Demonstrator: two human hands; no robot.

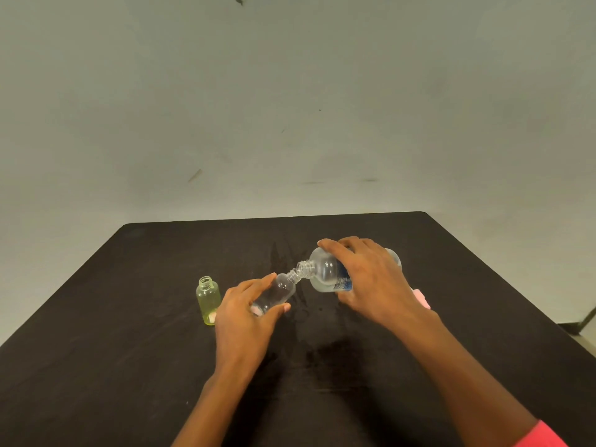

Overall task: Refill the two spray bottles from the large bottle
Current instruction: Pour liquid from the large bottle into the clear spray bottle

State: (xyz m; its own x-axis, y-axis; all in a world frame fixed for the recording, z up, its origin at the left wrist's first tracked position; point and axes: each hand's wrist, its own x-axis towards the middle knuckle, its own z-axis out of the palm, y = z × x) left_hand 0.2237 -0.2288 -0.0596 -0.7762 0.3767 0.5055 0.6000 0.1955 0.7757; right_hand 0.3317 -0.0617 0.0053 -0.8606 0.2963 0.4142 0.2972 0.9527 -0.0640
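Pour underway | right hand (371, 279) grips large bottle (325, 274), tipped so mouths meet | left hand (245, 312) clasps clear bottle (277, 293), tilted to receive | yellow bottle (208, 300) waits uncapped on tabletop (129, 350)

Both forearms reach in from the near edge; the left hand (248, 312) and right hand (371, 279) are curled closed, each gripping.
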